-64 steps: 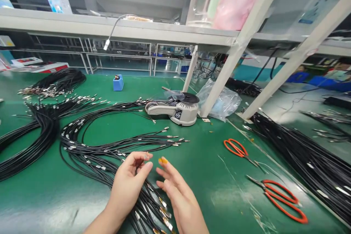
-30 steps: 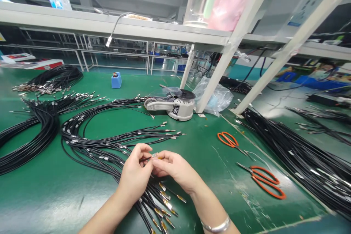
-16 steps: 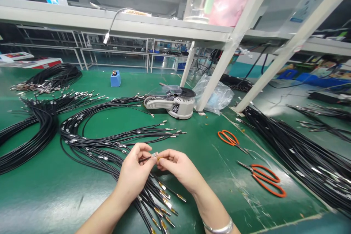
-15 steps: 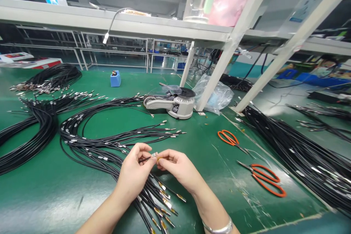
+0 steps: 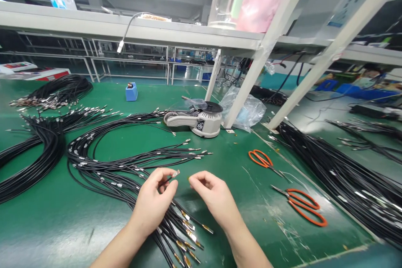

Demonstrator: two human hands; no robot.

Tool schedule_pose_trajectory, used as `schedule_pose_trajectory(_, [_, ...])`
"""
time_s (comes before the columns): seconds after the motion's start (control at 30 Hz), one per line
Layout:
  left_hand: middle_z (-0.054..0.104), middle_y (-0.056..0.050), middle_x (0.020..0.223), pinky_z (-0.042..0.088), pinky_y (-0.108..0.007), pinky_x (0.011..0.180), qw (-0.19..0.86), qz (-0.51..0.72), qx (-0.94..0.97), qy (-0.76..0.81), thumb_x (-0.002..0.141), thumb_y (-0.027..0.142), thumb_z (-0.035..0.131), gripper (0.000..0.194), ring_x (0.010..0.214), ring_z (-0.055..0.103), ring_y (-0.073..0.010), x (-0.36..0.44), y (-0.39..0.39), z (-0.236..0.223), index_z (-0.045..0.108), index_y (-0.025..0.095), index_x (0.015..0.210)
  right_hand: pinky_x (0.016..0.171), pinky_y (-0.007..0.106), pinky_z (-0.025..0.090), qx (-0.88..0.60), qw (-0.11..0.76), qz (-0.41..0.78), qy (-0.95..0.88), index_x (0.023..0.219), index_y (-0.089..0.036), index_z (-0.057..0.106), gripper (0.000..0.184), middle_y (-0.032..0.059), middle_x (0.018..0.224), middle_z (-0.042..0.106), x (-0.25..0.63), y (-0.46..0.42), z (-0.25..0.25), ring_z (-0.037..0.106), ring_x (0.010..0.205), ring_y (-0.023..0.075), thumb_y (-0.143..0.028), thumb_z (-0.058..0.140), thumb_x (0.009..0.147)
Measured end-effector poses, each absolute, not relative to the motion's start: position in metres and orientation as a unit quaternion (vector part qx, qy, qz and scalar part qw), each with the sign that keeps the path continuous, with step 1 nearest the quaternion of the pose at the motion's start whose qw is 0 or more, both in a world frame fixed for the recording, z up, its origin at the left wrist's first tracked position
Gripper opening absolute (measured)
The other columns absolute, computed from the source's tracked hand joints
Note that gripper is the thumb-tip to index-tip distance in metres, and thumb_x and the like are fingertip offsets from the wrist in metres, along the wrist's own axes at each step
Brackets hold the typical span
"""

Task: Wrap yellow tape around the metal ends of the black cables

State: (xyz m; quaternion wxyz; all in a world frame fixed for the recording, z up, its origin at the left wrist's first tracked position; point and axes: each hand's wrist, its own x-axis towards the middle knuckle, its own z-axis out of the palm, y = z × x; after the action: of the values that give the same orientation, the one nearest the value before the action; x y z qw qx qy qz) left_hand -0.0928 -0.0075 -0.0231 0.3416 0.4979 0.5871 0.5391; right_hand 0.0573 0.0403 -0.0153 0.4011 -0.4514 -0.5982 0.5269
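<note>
Fingers and thumb of my left hand [image 5: 153, 201] are closed round a thin black cable, whose flat metal connector [image 5: 176, 173] sticks up past the fingertips. My right hand [image 5: 212, 192] is a short way to the right, thumb and fingertips pinched together. A tiny yellowish speck, seemingly a piece of amber tape [image 5: 189, 179], shows at its fingertips. Below both hands lies a bunch of black cables [image 5: 169, 222], several with amber tape round their metal ends.
A grey tape dispenser [image 5: 205, 123] stands beyond the hands. Two orange-handled scissors [image 5: 306, 205] lie to the right. Cable bundles [image 5: 50, 155] cover the left, and more cables [image 5: 339, 167] lie at far right. A blue block holder [image 5: 131, 91] stands behind; a shelf post [image 5: 251, 75] rises nearby.
My right hand has drawn away from the connector to the right, leaving a gap between the hands. The left hand still holds the cable, its connector now in plain sight.
</note>
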Motion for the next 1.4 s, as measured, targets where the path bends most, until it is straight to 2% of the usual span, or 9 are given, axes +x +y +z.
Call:
schedule_pose_trajectory(0.1, [0.062,-0.005,0.097,0.045,-0.029,0.074,0.289,0.539,0.544,0.574,0.085,0.028,0.05,0.019,0.092,0.057,-0.0183,-0.094,-0.009,-0.026,0.067,0.021,0.092,0.072,0.028,0.047,-0.465,0.457,0.551,-0.521,0.078,-0.018,0.071,0.022,0.0026,0.076,0.069,0.058,0.022,-0.019,0.061,0.076,0.0178,-0.039,0.067,0.074])
schedule_pose_trajectory(0.23, [0.062,-0.002,0.084,0.045,-0.029,0.073,0.187,0.538,0.601,0.56,0.088,0.022,0.05,0.021,0.083,0.057,-0.0159,-0.092,-0.01,-0.035,0.068,0.023,0.099,0.082,0.031,0.05,-0.419,0.491,0.615,-0.454,0.097,-0.022,0.073,0.03,0.0061,0.097,0.072,0.048,-0.007,-0.029,0.063,0.091,0.0214,-0.042,0.067,0.075])
schedule_pose_trajectory(0.33, [0.064,-0.002,0.084,0.045,-0.028,0.073,0.104,0.534,0.641,0.542,0.088,0.016,0.051,0.022,0.08,0.056,-0.0147,-0.09,-0.011,-0.038,0.065,0.022,0.104,0.088,0.033,0.049,-0.396,0.507,0.636,-0.426,0.102,-0.025,0.072,0.033,0.0067,0.104,0.071,0.041,-0.022,-0.033,0.063,0.097,0.0228,-0.044,0.069,0.074])
schedule_pose_trajectory(0.43, [0.065,-0.001,0.085,0.045,-0.027,0.073,0.055,0.54,0.659,0.52,0.087,0.012,0.052,0.018,0.08,0.056,-0.0134,-0.089,-0.013,-0.037,0.06,0.021,0.101,0.092,0.036,0.049,-0.392,0.515,0.642,-0.41,0.104,-0.026,0.072,0.035,0.0077,0.11,0.07,0.038,-0.027,-0.034,0.061,0.105,0.025,-0.044,0.07,0.074])
schedule_pose_trajectory(0.63, [0.062,0.001,0.075,0.044,-0.025,0.068,0.032,0.535,0.685,0.495,0.087,0.005,0.049,0.016,0.073,0.053,-0.0128,-0.088,-0.016,-0.034,0.054,0.02,0.084,0.098,0.043,0.045,-0.386,0.53,0.621,-0.429,0.104,-0.026,0.072,0.032,0.009,0.117,0.066,0.034,-0.029,-0.035,0.057,0.112,0.0289,-0.04,0.068,0.075])
schedule_pose_trajectory(1.0, [0.062,-0.002,0.082,0.046,-0.026,0.07,0.01,0.532,0.704,0.47,0.084,-0.003,0.046,0.026,0.078,0.052,-0.013,-0.09,-0.017,-0.035,0.057,0.019,0.093,0.097,0.044,0.046,-0.372,0.533,0.626,-0.43,0.11,-0.024,0.069,0.032,0.0085,0.117,0.066,0.029,-0.03,-0.04,0.058,0.111,0.0283,-0.033,0.063,0.08])
schedule_pose_trajectory(1.4, [0.062,-0.003,0.083,0.047,-0.027,0.067,-0.013,0.526,0.705,0.476,0.086,0.0,0.045,0.027,0.077,0.054,-0.014,-0.09,-0.016,-0.035,0.059,0.02,0.098,0.098,0.044,0.046,-0.38,0.536,0.627,-0.418,0.106,-0.021,0.071,0.031,0.0102,0.116,0.067,0.026,-0.029,-0.032,0.059,0.11,0.0286,-0.032,0.065,0.077])
